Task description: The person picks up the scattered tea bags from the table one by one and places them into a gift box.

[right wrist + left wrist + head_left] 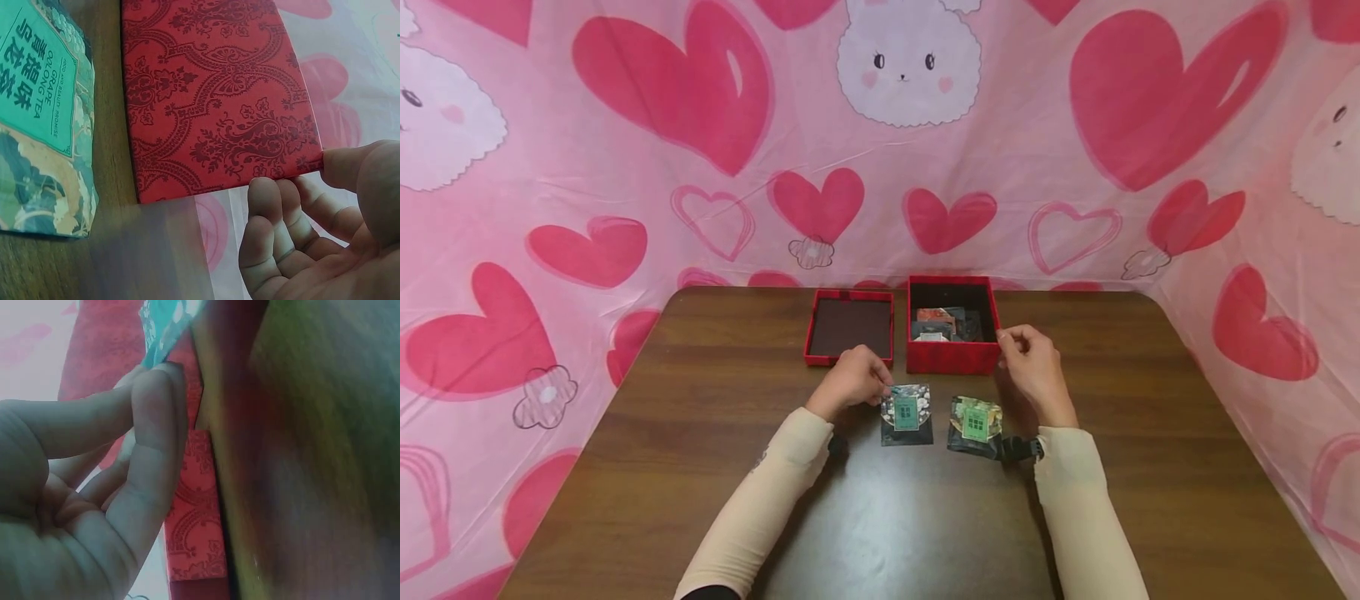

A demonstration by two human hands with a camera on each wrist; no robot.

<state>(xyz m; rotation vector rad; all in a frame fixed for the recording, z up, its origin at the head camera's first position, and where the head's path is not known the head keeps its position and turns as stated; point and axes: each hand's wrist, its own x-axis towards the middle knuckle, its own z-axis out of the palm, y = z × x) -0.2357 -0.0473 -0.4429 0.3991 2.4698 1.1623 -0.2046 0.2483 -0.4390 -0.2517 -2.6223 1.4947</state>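
Observation:
My left hand (856, 379) pinches the upper left corner of a tea bag sachet (906, 423) with a teal label and dark lower edge. In the left wrist view, a shiny bit of that sachet (164, 328) sticks out beyond the fingertips. At the right side of an open red box (955, 358), my right hand (1036, 367) grips the rim near the front corner, thumb at the top edge and fingers against the side. Several sachets (936, 317) lie inside the box. On the table, a green-labelled grape oolong tea sachet (976, 425) lies right of the teal one.
Left of the box lies its red lid (811, 342), dark inside facing up. Both stand near the back edge of the brown wooden table (700, 400). A pink cloth (880, 150) with hearts hangs behind and at the sides.

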